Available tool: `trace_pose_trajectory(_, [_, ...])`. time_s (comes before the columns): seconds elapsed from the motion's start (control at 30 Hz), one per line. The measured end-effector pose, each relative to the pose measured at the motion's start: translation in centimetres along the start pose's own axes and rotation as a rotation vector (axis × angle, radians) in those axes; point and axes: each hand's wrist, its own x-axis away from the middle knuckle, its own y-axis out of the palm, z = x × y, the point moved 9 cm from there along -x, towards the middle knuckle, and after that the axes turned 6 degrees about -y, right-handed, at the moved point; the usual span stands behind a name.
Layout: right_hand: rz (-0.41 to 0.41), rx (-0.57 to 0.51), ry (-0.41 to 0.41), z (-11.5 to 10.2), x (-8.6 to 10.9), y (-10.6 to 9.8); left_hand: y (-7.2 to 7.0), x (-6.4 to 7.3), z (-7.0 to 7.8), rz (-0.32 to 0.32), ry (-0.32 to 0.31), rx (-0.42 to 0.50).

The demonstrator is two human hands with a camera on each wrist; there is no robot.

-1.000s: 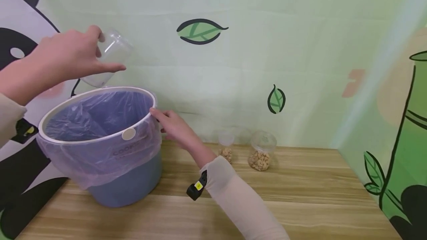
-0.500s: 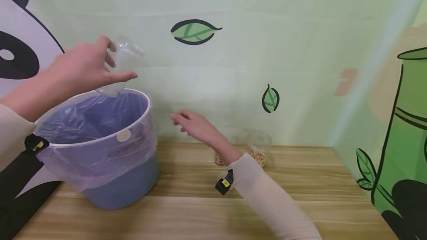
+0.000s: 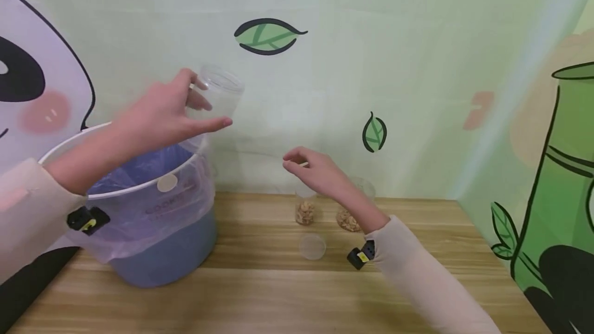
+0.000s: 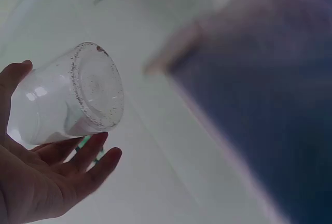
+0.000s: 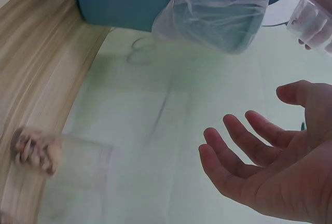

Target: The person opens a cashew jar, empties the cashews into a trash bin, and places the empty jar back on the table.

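My left hand [image 3: 162,112] grips a clear plastic jar [image 3: 225,98] between thumb and fingers, over the right side of the blue bin [image 3: 167,254]. In the left wrist view, brownish specks line the base of this see-through jar [image 4: 98,89], and no contents show inside. The jar tilts, its mouth up and to the right in the head view. My right hand [image 3: 322,171] hovers above the table with loosely bent fingers and holds nothing. Below it stands a small jar of cashew-like nuts [image 3: 305,213]; the forearm partly covers a wider nut jar [image 3: 347,219].
A thin plastic bag [image 3: 187,210] lines the bin and folds over its white rim. On the wooden table [image 3: 260,298] lies a round translucent lid [image 3: 313,247], in front of the nut jars. A printed cloth backdrop [image 3: 417,66] rises behind the table.
My right hand has let go of the bin's rim and moved right. My left hand has carried the jar right and down, turning it more upright. The lid has come into view.
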Motion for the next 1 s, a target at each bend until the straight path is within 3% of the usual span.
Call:
trace_pose_trajectory(0.17, [-0.008, -0.003, 0.012, 1.0, 1.6, -0.6, 2.9, 1.2, 1.9, -0.073, 0.024, 0.068])
trace_pose_trajectory(0.37, [-0.041, 0.028, 0.014, 3.0, 3.8, 0.2, 7.8, 2.2, 3.1, -0.154, 0.126, 0.157])
trace_pose_trajectory(0.63, [-0.091, 0.136, 0.053, 7.1, 6.3, 2.2, 14.7, 1.3, 1.7, -0.176, 0.23, 0.281])
trace_pose_trajectory(0.8, [-0.081, 0.168, 0.091, 9.5, 7.4, 2.6, 17.9, 0.9, 0.4, -0.177, 0.213, 0.394])
trace_pose_trajectory(1.0, [-0.094, 0.135, 0.119, 11.3, 8.2, 3.2, 20.4, 0.7, -0.6, -0.168, 0.187, 0.473])
